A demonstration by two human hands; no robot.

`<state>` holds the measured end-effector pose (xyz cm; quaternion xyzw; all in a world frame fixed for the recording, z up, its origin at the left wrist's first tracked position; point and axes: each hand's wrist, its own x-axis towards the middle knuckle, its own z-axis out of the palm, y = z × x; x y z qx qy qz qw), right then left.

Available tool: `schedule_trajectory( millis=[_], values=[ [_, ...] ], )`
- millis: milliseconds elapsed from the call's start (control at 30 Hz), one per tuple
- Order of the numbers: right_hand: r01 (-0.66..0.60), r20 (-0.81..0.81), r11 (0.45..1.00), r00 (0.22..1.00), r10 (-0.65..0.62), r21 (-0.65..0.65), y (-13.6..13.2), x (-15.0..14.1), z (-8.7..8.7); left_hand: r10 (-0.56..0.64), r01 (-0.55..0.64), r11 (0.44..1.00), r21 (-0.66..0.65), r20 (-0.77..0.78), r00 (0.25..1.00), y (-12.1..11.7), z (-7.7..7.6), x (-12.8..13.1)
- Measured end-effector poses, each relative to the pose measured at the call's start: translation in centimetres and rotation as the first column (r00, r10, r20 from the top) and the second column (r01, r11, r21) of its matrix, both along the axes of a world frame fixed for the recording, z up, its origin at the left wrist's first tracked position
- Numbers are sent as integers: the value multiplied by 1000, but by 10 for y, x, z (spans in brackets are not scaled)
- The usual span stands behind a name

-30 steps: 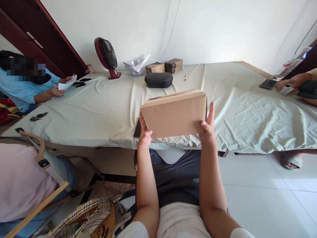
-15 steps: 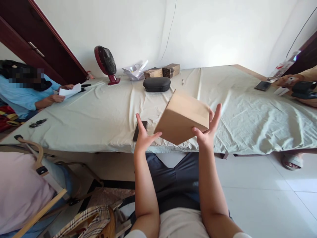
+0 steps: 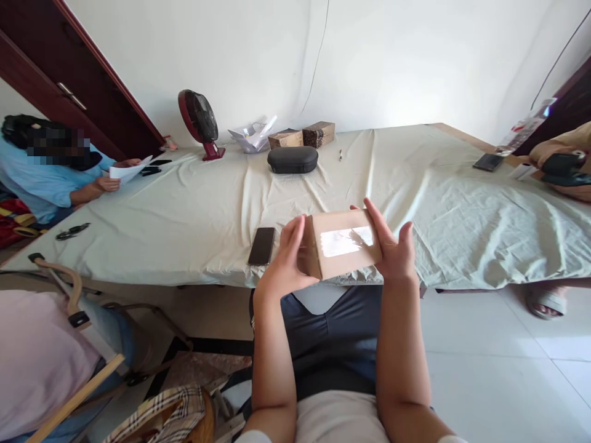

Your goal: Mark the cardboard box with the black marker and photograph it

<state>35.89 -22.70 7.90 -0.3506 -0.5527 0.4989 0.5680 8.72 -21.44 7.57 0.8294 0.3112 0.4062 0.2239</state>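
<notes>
A brown cardboard box (image 3: 344,266) is held between my two hands above the front edge of the cloth-covered table (image 3: 207,215). Its side towards me bears a torn white label (image 3: 339,242). My left hand (image 3: 287,261) grips the box's left end, thumb along the bottom edge and fingers up its side. At the right end, my right hand (image 3: 391,249) presses with fingers behind the box and thumb sticking up. A dark phone (image 3: 261,246) lies on the cloth just left of my left hand.
Farther back stand a black zip case (image 3: 292,160), two small cardboard boxes (image 3: 318,133), a plastic bag (image 3: 252,135) and a red fan (image 3: 201,123). A person in blue (image 3: 50,175) holds paper at left. Another person's hands (image 3: 566,163) hold a dark object at right. A chair (image 3: 74,289) stands front left.
The box has been turned and lowered, so its labelled side now faces me. My left hand has shifted right and closed round its end; the phone is now fully visible.
</notes>
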Motion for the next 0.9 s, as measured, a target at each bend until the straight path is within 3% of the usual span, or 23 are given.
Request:
schedule_trajectory(
  millis=[100, 200, 333, 433, 500, 600, 667, 833, 900],
  values=[
    [46, 16, 990, 999, -44, -130, 0, 8, 2, -30, 33, 999, 29, -97, 995, -14, 16, 11],
    [118, 22, 982, 993, -117, -147, 4, 11, -1, -49, 59, 997, 57, -151, 987, -19, 22, 19],
    [192, 82, 981, 978, -190, -18, 6, 9, -6, -46, 54, 997, 61, -124, 991, -20, 23, 22],
    [283, 104, 948, 949, -298, 143, 5, 1, -2, -98, 98, 995, 19, 30, 995, -22, 25, 29],
    [359, 82, 904, 919, -386, 233, 4, -6, 2, -24, 29, 999, -29, 175, 984, -23, 24, 38],
    [436, 57, 853, 881, -469, 285, 6, -16, 6, 205, -157, 973, -167, 335, 920, -20, 18, 54],
    [456, 36, 837, 872, -488, 304, 8, -20, 5, 285, -185, 945, -268, 409, 867, -16, 10, 62],
    [451, 15, 823, 874, -485, 346, 10, -23, 1, 388, 9, 836, -548, 602, 698, -2, -3, 66],
    [412, -5, 860, 903, -430, 300, 12, -21, -3, 380, 91, 823, -560, 663, 645, 1, -3, 61]
  ],
)
